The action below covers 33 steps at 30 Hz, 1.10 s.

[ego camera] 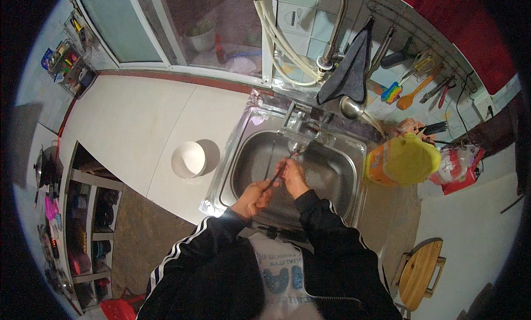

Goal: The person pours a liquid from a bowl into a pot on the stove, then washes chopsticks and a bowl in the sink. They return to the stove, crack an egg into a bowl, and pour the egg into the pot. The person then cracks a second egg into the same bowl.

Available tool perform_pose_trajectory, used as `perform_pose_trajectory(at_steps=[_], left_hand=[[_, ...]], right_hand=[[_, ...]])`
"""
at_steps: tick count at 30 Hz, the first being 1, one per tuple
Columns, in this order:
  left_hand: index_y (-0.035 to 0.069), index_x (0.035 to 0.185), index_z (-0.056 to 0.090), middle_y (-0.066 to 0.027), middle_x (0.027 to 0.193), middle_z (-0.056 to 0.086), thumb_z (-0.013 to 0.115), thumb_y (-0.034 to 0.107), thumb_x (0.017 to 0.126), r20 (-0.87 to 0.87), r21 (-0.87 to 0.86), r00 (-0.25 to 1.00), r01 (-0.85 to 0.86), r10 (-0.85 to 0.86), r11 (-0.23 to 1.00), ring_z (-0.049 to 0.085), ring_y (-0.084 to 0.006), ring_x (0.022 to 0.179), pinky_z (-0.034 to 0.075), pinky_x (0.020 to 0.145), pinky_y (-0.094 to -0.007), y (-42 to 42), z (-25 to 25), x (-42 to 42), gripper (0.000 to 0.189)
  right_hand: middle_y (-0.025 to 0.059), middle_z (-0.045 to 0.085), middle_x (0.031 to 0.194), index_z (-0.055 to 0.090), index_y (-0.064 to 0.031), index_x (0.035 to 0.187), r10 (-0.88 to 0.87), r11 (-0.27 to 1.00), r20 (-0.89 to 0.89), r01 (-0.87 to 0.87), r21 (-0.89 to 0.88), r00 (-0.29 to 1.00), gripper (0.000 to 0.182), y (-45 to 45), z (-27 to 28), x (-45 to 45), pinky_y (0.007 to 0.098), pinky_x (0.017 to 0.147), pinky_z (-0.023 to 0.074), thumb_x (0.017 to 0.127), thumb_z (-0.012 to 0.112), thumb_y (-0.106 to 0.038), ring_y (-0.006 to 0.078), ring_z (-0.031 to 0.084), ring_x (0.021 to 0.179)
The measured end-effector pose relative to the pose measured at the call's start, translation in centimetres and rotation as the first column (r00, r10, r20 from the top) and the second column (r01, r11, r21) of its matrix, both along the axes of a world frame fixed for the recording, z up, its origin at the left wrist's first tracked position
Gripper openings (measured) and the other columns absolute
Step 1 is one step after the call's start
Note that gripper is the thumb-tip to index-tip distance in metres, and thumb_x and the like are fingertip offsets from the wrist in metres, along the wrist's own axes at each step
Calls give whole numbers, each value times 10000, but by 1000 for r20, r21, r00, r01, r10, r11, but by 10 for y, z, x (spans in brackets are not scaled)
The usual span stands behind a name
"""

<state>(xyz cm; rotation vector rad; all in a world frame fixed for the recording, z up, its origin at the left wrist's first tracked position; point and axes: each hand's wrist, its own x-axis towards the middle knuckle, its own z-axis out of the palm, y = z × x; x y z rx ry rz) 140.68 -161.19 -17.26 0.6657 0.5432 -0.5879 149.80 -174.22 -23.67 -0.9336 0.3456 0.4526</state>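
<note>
Both of my hands are over a stainless steel sink (332,183). My left hand (254,198) is closed around the near end of a thin dark utensil (277,175), which slants away from me. Farther along it, the fingers of my right hand (293,179) grip the same utensil. Its far end reaches a shiny rounded shape (297,145) below a metal fixture (296,117) at the sink's back edge. Whether that shape is part of the utensil is unclear. Left of the sink, a white bowl (188,159) stands on the pale tiled counter (124,112).
A curved metal tap (341,17) and pale hoses (278,37) rise behind the sink. A grey cloth (348,71) and several utensils hang along the wall. To the right stands a yellow-and-orange bag (402,160). Open shelves (93,237) are at lower left, a wooden stool (421,274) at lower right.
</note>
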Motion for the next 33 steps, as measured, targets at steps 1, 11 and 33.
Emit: perform_pose_trajectory(at_steps=[1,11,33], left_hand=[[18,990,536,25,552,375,387,261,954,1,-20,1000,4,-4,1000,281,-55,369,212,291,-189,0,0,-1,287],[24,935,562,22,511,425,402,265,948,74,99,995,58,-65,993,338,-54,335,255,277,-187,-5,3,-2,290],[52,906,539,30,539,404,404,334,937,38,334,986,142,-164,932,337,-49,354,243,289,-187,-21,18,-13,314]], right_hand=[[83,588,728,536,-58,889,16,999,-1,-16,-42,1000,257,-3,0,3,343,560,447,913,410,-280,214,559,619],[83,531,644,490,-53,827,-86,995,-152,75,-72,985,251,0,-9,16,358,479,414,920,365,-250,214,505,531],[10,428,583,481,-76,789,-83,976,-245,129,178,966,209,-20,-16,34,285,386,286,908,420,-237,131,348,425]])
